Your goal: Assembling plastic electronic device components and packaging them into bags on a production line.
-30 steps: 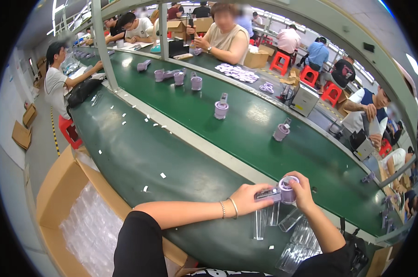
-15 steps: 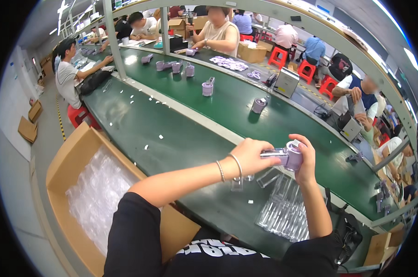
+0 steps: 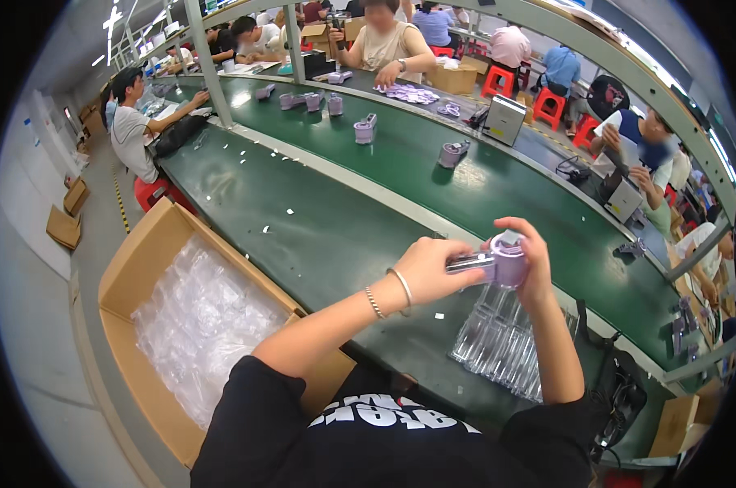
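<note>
Both my hands are raised over the bench, gripping one lavender device between them. It has a round, cup-like head (image 3: 510,268) with a small pale tab on top and a clear, shiny handle-like part on its left. My left hand (image 3: 434,272) is closed around that clear part, fingers and thumb pinching it. The right hand (image 3: 535,267) curls around the far right side of the round head. Below my right forearm lie several clear plastic pieces (image 3: 498,346), side by side in a row on the dark green bench (image 3: 335,268).
At my left stands an open cardboard box (image 3: 132,260) holding clear plastic pieces (image 3: 205,317). Beyond a metal rail, a green conveyor (image 3: 530,211) carries lavender devices (image 3: 365,128). Black bag (image 3: 620,390) at right. Across sits a co-worker (image 3: 392,45) beside lavender parts (image 3: 408,94).
My view has shifted slightly. My hands, still on the lavender device, are a little further left and higher in the picture. The co-worker opposite has reached a hand to the lavender parts.
</note>
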The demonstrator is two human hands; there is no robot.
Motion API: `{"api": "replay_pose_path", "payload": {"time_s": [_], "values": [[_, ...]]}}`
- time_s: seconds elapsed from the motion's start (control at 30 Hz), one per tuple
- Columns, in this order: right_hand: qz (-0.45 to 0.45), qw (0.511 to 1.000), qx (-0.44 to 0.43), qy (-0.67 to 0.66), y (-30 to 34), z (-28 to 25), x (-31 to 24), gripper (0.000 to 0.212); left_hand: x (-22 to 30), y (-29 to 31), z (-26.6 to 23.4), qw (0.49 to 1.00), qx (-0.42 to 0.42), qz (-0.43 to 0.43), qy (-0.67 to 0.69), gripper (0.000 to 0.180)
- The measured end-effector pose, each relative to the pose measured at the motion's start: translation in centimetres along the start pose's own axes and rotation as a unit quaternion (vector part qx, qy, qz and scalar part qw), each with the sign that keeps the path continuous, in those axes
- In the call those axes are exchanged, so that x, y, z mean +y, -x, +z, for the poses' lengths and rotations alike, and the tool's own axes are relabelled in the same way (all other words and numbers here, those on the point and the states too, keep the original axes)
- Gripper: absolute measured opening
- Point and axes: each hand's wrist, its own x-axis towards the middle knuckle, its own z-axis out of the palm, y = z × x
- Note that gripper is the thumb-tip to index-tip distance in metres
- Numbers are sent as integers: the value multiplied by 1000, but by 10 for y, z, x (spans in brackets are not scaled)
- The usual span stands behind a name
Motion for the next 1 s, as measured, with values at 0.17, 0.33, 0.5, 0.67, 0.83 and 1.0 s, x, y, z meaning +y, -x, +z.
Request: {"api": "replay_pose_path", "payload": {"time_s": [0.17,0.33,0.5,0.67,0.83,1.0], "values": [[38,992,-85,88,15,-5,3,68,-13,8,-13,931,99,-29,349,33],[29,994,-68,81,24,7,-11,61,-22,23,-24,848,182,-49,496,33],[119,969,-82,198,16,32,-10,51,-56,19,-16,872,290,-124,375,23],[115,954,-42,274,-44,31,9,47,-102,19,-2,907,399,-75,112,12],[116,870,194,438,-145,-74,69,49,-119,34,29,970,224,-93,-33,33],[241,800,167,523,-191,-107,136,61,-128,54,47,967,140,-80,-196,49]]}}
